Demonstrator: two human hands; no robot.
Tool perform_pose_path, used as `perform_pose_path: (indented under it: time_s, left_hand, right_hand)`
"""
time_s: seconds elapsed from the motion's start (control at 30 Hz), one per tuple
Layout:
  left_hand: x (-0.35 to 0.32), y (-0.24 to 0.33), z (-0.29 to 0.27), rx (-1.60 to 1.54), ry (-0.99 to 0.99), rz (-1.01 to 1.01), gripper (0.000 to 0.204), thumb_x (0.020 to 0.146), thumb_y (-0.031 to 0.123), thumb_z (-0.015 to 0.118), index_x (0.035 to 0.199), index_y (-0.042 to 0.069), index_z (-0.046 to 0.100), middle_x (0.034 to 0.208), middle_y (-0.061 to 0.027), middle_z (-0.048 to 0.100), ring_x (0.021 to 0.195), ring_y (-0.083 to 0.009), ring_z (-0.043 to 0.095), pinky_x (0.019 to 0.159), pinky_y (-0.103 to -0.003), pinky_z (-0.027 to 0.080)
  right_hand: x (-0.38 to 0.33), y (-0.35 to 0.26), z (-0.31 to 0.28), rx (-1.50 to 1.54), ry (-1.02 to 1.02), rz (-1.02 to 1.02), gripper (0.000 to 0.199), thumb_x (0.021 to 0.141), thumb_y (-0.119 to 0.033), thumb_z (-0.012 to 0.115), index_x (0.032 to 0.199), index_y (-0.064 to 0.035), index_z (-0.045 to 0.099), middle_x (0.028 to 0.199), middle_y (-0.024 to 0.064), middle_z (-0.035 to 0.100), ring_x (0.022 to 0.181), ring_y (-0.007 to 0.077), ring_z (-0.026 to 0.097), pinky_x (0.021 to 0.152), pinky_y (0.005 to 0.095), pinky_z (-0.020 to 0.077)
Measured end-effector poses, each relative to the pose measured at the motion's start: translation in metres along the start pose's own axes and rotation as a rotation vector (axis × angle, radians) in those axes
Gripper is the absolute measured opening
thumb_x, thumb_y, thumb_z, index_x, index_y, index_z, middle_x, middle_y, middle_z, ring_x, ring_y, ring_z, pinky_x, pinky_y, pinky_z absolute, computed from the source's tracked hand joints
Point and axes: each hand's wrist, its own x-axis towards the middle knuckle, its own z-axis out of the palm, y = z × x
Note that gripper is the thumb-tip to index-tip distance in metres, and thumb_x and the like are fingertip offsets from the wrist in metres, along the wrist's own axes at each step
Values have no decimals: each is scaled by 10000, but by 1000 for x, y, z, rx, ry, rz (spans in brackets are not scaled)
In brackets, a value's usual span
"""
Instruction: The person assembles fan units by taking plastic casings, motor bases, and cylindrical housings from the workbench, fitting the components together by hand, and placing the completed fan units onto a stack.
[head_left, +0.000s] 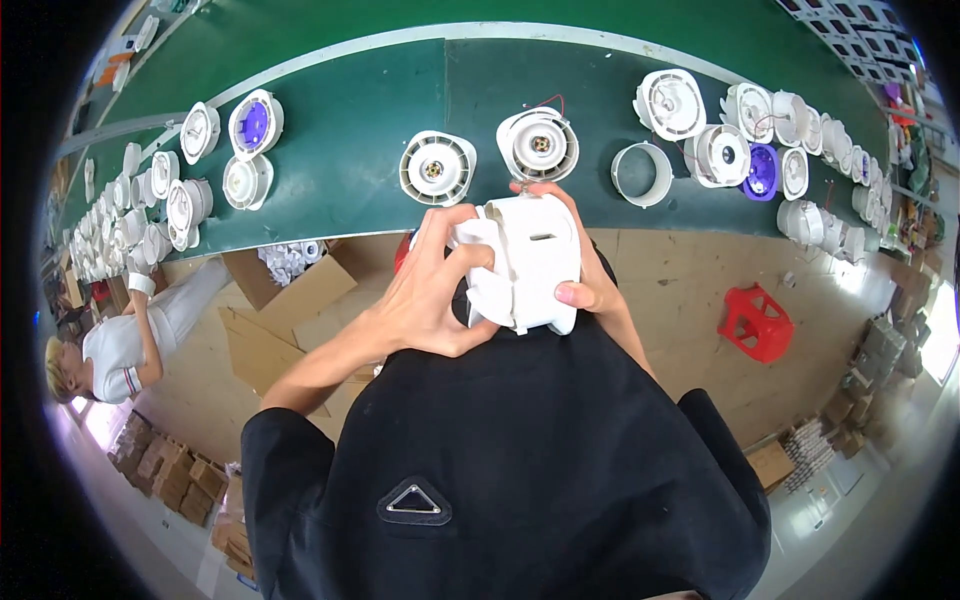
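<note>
Both of my hands hold a white plastic fan impeller [527,262] with curved blades, close to my chest. My left hand [432,290] grips its left side, fingers curled over the blades. My right hand [588,268] wraps around its right side, thumb on the lower edge. Just beyond it, on the green conveyor belt [350,150], lie two round white fan housings, one [437,168] to the left and one [538,145] with red wires to the right. A white ring [642,173] lies further right on the belt.
Several white and purple fan parts line the belt at left [250,125] and right [730,150]. Another person [135,340] in white works at the far left. Cardboard boxes [290,290] and a red stool [756,321] stand on the floor below.
</note>
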Motion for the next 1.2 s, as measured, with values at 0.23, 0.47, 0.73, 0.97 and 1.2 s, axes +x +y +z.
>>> perform_pose_path:
  time_s: [0.23,0.47,0.73,0.97,1.2]
  left_hand:
    - [23,-36,-58,202,-46,-48,409,683,-67,631,1047,46,484,984,-106,515,922,-225,537,683,-308,471]
    - [34,-16,-40,-368,-249,-329,970,676,232,824,1452,42,274,1412,-180,394,1330,-307,404,1009,-442,436]
    - [45,7,-15,-429,-341,-531,1019,641,171,774,1467,87,183,1423,-170,325,1375,-338,323,1029,-495,400]
    - [45,-20,-16,-863,-318,-654,898,659,72,709,1410,96,217,1295,-130,391,1198,-242,452,896,-417,450]
    - [51,-6,-20,-514,-414,-654,985,618,151,821,1396,78,222,1309,-134,389,1195,-253,459,906,-402,451]
  right_hand:
    - [-9,7,-9,275,137,35,996,587,-497,713,1414,-123,305,1413,206,364,1333,360,387,1062,495,399]
    - [-7,2,-10,154,113,-71,1049,636,-509,678,1451,-46,206,1468,221,287,1387,333,293,1117,453,241]
    - [-6,-2,-6,13,125,-127,1060,632,-469,719,1452,-62,184,1436,204,303,1344,320,336,1101,447,255]
    - [-7,-3,-8,-311,116,-252,1048,580,-451,772,1432,-64,301,1497,256,215,1407,386,250,1097,487,270]
    - [-4,-1,-13,-435,83,-262,1042,573,-442,770,1428,-73,303,1500,264,197,1415,410,219,1094,504,275]
